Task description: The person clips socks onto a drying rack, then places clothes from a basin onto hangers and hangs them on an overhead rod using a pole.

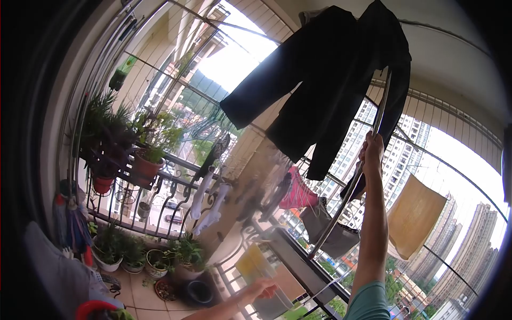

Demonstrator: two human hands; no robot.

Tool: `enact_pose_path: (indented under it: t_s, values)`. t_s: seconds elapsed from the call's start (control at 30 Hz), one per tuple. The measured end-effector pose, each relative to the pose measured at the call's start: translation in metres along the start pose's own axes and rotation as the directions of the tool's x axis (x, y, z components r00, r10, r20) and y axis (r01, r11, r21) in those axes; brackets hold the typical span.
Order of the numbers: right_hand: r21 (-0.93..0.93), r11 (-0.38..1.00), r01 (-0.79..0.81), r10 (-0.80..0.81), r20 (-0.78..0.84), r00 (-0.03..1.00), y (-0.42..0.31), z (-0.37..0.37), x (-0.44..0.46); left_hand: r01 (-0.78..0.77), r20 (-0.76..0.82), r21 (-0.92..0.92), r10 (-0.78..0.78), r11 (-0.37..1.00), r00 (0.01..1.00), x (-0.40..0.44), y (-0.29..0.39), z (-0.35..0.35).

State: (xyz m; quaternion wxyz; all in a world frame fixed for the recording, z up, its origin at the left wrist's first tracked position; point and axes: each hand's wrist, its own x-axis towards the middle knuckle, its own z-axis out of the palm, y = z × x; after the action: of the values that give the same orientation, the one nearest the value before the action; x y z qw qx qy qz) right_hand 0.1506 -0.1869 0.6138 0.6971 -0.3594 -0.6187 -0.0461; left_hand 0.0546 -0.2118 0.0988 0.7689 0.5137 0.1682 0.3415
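Note:
My right hand (372,146) is raised and wrapped round a long metal pole (341,209), which slants up toward dark clothes (330,80) hanging overhead. The pole's upper end is hidden among the clothes. Low in the view, my left hand (264,288) is blurred, in front of a clear panel and a yellow cloth (255,262); its fingers are too smeared to read. Beyond the pole hang a pink garment (297,193) and a grey garment (328,234). A tan cloth (416,216) hangs to the right of my right forearm.
Potted plants (146,166) stand on the balcony railing (160,213), and several more pots line the tiled floor (144,296). White socks (213,207) hang near the railing. A mop (74,226) stands at the left. Window bars surround the balcony.

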Motion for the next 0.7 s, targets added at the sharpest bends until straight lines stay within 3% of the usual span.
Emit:
enact_pose_path:
  t_s: [0.17,0.3,0.47,0.53,0.6,0.7]
  values:
    - [0.036,0.999,-0.027,0.027,-0.002,1.0,0.008,-0.003,-0.038,0.071,-0.009,-0.032,-0.071,0.997,0.997,-0.001,-0.028,-0.009]
    - [0.181,0.981,-0.077,0.059,0.106,0.993,0.047,-0.028,-0.079,0.134,-0.024,-0.011,-0.134,0.991,0.991,-0.018,-0.046,-0.009]
    - [0.19,0.956,-0.224,0.21,0.091,0.973,0.096,-0.058,-0.2,0.165,-0.116,-0.095,-0.175,0.982,0.978,-0.047,-0.082,-0.019]
    - [0.251,0.942,-0.224,0.205,0.102,0.974,0.123,-0.071,-0.264,0.258,-0.202,-0.116,-0.277,0.959,0.939,-0.055,-0.096,-0.03]
    - [0.213,0.94,-0.265,0.257,0.065,0.964,0.164,-0.085,-0.334,0.229,-0.227,-0.109,-0.248,0.967,0.942,-0.07,-0.112,-0.048]
    - [0.237,0.799,-0.552,0.55,0.084,0.831,0.203,-0.106,-0.426,0.312,-0.376,-0.1,-0.326,0.945,0.867,-0.097,-0.144,-0.072]
